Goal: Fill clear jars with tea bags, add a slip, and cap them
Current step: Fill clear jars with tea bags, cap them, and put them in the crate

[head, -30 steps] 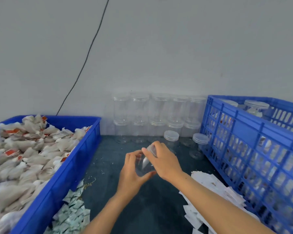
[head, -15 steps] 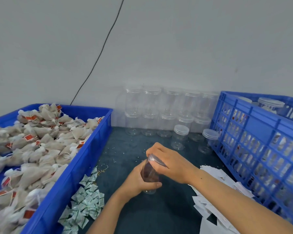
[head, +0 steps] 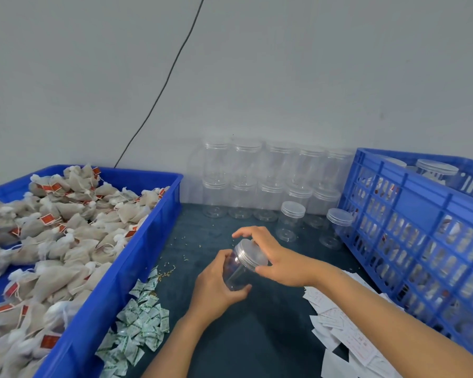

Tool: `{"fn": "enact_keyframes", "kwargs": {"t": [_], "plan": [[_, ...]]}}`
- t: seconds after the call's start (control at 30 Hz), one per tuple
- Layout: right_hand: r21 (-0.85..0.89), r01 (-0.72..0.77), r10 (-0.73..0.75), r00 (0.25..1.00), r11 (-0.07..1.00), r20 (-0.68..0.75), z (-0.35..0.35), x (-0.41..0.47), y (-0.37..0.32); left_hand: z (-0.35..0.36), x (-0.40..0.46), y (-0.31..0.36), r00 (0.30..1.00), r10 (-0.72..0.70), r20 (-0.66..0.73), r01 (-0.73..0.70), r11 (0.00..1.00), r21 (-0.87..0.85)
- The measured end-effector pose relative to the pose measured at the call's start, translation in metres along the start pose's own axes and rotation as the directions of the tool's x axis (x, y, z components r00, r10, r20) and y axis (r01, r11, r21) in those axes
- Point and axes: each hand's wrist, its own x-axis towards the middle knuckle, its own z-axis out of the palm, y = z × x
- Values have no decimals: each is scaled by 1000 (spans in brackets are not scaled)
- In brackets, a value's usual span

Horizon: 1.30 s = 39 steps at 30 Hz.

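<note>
Head view: left hand (head: 216, 287) gripped empty jar (head: 236, 271) body, tilted, above mat (head: 230, 336); right hand (head: 279, 257) grasped lid (head: 253, 253) on jar mouth. Tea bags (head: 52, 236) left of hands, slips (head: 344, 331) right

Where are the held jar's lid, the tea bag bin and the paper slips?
lid (head: 250, 251): head view, its flat top.
tea bag bin (head: 126, 271): head view, its right wall.
paper slips (head: 347, 334): head view, middle of the pile.

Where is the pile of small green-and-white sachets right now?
In the head view, the green-and-white sachets lie lower left of centre on the dark table, against the outer wall of the blue tea-bag bin, left of the left hand.
</note>
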Motion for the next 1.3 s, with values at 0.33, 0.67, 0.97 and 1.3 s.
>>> {"fn": "enact_keyframes", "kwargs": {"t": [0.33,0.67,0.97,1.3], "plan": [[34,-57,56,998,998,24,-3,2,10,0,0,-1,996,88,22,-90,980,179],[20,-41,43,993,999,-111,-1,9,9,1,0,-7,999,49,-4,-49,990,134],[139,-84,141,869,987,-474,30,9,46,4,6,-7,972,-232,27,219,865,-451],[97,-152,179,766,984,-617,90,1,78,3,9,-20,972,-217,95,236,911,-337]]}}
